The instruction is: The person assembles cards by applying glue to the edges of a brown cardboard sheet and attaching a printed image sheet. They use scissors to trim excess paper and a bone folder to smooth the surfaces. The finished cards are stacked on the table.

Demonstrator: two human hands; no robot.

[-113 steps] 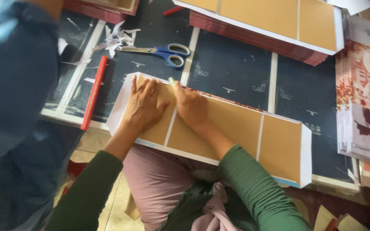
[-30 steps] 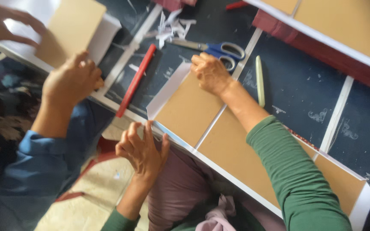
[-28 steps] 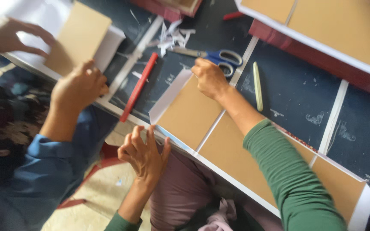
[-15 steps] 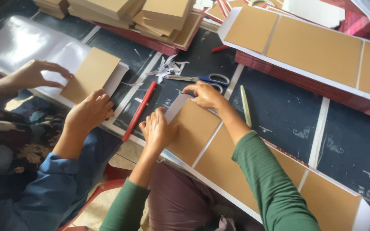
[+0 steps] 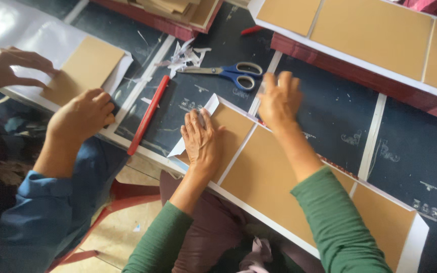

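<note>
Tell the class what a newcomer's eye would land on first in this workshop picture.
First, the long white sheet with brown cardboard panels running across the dark table, with the left hand pressing flat on its end panel and the right hand at its far edge. Next, the blue-handled scissors beyond them, and a co-worker's hand by the red strip.

Blue-handled scissors (image 5: pixel 231 74) lie at twelve o'clock on the dark worktop (image 5: pixel 330 121), white paper scraps (image 5: pixel 183 56) at eleven, what looks like a red ruler (image 5: pixel 148 114) at ten.
</note>
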